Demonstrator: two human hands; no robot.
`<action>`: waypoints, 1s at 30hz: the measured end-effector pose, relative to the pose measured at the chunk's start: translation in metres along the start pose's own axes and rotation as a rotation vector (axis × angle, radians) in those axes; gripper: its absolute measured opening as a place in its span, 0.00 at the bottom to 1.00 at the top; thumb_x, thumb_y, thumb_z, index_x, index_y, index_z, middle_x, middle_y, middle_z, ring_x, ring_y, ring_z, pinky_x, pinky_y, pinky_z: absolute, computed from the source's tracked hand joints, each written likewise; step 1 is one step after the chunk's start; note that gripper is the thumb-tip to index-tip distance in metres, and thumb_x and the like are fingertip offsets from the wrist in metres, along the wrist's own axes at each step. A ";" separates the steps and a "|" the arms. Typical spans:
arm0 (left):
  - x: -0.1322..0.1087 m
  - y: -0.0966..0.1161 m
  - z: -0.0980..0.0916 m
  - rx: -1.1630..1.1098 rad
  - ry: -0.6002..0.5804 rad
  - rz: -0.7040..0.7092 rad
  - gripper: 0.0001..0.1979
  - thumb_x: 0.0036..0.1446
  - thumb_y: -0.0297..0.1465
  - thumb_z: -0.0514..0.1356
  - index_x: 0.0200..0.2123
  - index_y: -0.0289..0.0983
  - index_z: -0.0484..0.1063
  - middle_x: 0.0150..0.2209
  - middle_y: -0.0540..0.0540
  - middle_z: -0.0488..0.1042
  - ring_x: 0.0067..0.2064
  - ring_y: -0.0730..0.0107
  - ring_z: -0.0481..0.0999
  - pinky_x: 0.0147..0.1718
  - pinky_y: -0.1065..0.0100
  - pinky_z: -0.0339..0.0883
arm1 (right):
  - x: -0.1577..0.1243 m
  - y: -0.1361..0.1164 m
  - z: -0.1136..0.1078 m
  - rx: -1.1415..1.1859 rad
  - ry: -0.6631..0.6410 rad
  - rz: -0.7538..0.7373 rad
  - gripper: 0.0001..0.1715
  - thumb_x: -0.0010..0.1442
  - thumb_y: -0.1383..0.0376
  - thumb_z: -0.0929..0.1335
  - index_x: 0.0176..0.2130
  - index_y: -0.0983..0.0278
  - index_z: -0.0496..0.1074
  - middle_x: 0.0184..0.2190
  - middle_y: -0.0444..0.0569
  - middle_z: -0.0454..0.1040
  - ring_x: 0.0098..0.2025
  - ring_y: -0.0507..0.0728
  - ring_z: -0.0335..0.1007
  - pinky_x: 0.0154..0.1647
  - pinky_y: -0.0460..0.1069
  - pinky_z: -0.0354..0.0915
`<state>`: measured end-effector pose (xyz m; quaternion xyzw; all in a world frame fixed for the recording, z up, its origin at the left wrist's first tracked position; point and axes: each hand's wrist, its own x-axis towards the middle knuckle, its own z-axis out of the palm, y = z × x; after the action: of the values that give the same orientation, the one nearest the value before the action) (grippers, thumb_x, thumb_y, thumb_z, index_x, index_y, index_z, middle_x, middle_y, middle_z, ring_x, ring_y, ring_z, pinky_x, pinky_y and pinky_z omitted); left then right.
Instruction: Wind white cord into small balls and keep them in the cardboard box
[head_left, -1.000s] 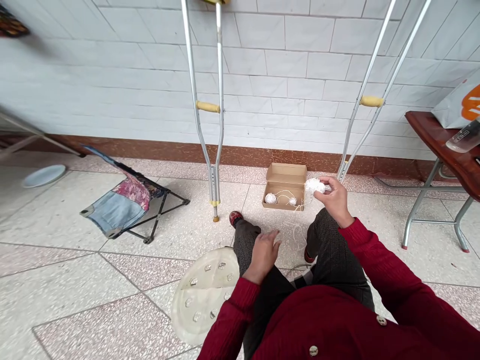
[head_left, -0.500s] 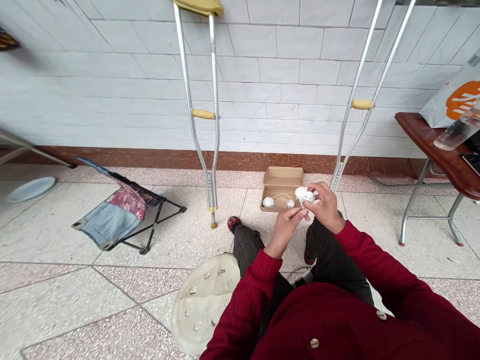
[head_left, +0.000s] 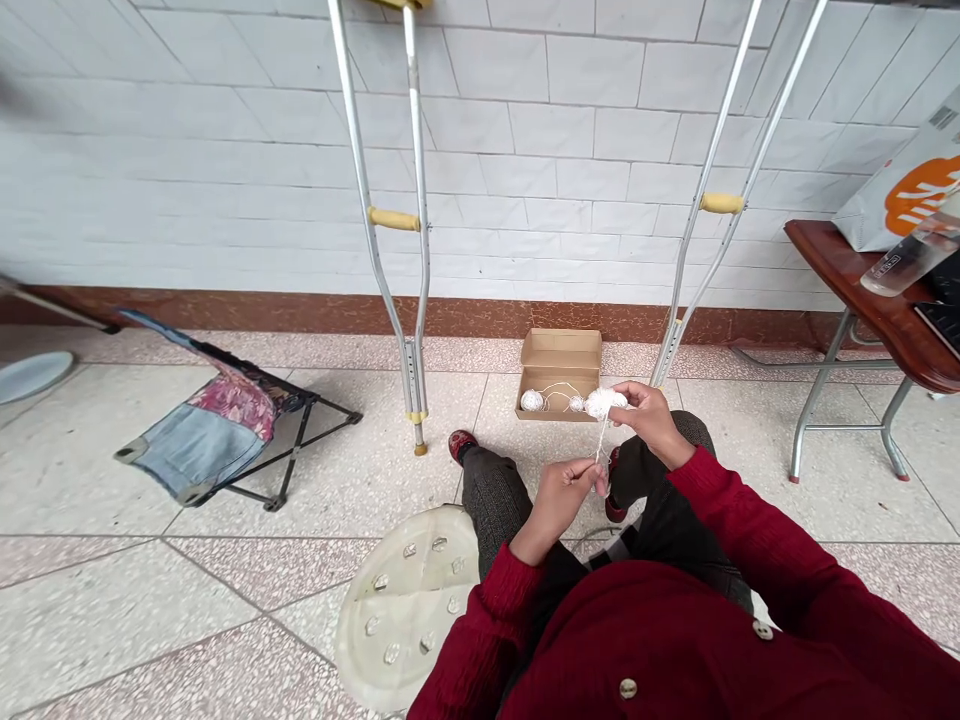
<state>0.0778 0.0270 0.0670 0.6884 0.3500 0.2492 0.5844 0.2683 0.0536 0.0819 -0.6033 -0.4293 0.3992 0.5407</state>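
My right hand (head_left: 651,418) grips a fluffy white yarn bundle (head_left: 602,402) between thumb and fingers. Below it and to the left, my left hand (head_left: 564,496) pinches a white yarn strand (head_left: 603,440) that runs up to the bundle. Behind the hands, an open cardboard box (head_left: 561,350) stands on the floor by the wall. Inside lie a larger ball of white yarn (head_left: 532,400) and a smaller yarn ball (head_left: 577,403), joined by a loose looping strand. The bundle partly covers the box's right front corner.
Two crutches lean on the tiled wall, a left crutch (head_left: 417,300) and a right crutch (head_left: 694,262). A folding chair (head_left: 202,425) stands at left, a round pale stool (head_left: 397,600) beside my leg. At right, a brown table (head_left: 840,275) holds a bag (head_left: 885,195) and a clear bottle (head_left: 904,262).
My left hand has moved down and away from the bundle, drawing the strand out between the hands. My right hand keeps its hold, slightly lower. The view has shifted a little.
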 end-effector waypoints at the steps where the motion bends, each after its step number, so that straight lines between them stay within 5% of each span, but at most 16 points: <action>1: -0.003 -0.009 0.000 0.002 -0.017 -0.006 0.21 0.62 0.40 0.52 0.23 0.35 0.74 0.28 0.47 0.77 0.34 0.68 0.75 0.39 0.69 0.66 | -0.001 -0.003 0.001 0.045 -0.001 0.024 0.18 0.40 0.62 0.74 0.34 0.65 0.74 0.28 0.46 0.73 0.26 0.52 0.66 0.22 0.45 0.64; 5: -0.011 -0.036 -0.001 0.011 -0.025 -0.008 0.23 0.64 0.41 0.49 0.24 0.34 0.74 0.29 0.47 0.78 0.35 0.68 0.75 0.41 0.69 0.65 | -0.017 -0.016 0.006 0.118 -0.063 0.057 0.17 0.38 0.65 0.74 0.33 0.65 0.75 0.26 0.44 0.72 0.25 0.50 0.64 0.23 0.44 0.62; 12: 0.005 -0.059 -0.036 0.442 0.030 0.058 0.16 0.62 0.33 0.52 0.25 0.36 0.74 0.26 0.48 0.76 0.33 0.66 0.73 0.40 0.67 0.64 | -0.069 0.010 0.016 0.029 -0.558 0.364 0.18 0.38 0.67 0.75 0.34 0.65 0.75 0.24 0.42 0.72 0.22 0.49 0.63 0.21 0.43 0.59; 15: 0.015 -0.048 -0.048 0.674 0.020 0.148 0.15 0.62 0.29 0.51 0.26 0.38 0.73 0.27 0.48 0.76 0.33 0.68 0.73 0.50 0.64 0.60 | -0.067 0.037 0.011 -0.075 -0.524 0.389 0.18 0.38 0.66 0.74 0.33 0.65 0.74 0.22 0.40 0.71 0.20 0.49 0.62 0.20 0.43 0.59; 19: 0.024 -0.025 -0.039 0.916 0.006 0.228 0.12 0.61 0.27 0.53 0.28 0.37 0.74 0.27 0.45 0.75 0.32 0.65 0.73 0.51 0.60 0.59 | -0.043 0.059 0.007 -0.298 -0.476 0.358 0.14 0.39 0.66 0.73 0.30 0.65 0.72 0.21 0.39 0.69 0.20 0.49 0.62 0.19 0.44 0.58; 24: 0.030 -0.012 -0.020 1.055 -0.026 0.226 0.13 0.58 0.24 0.52 0.27 0.34 0.75 0.25 0.41 0.75 0.31 0.62 0.74 0.45 0.59 0.61 | -0.029 0.050 0.015 -0.743 -0.482 0.133 0.16 0.36 0.69 0.74 0.30 0.65 0.73 0.18 0.37 0.65 0.21 0.49 0.60 0.22 0.44 0.52; 30: 0.036 -0.009 -0.026 1.174 -0.022 0.115 0.14 0.59 0.26 0.53 0.28 0.33 0.77 0.26 0.39 0.76 0.32 0.59 0.75 0.39 0.60 0.62 | -0.054 0.045 0.028 -0.731 -0.557 -0.004 0.15 0.36 0.67 0.75 0.28 0.64 0.72 0.20 0.38 0.67 0.23 0.49 0.58 0.24 0.44 0.49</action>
<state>0.0793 0.0715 0.0606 0.9172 0.3852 0.0378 0.0945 0.2287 0.0094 0.0357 -0.6235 -0.6720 0.3674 0.1570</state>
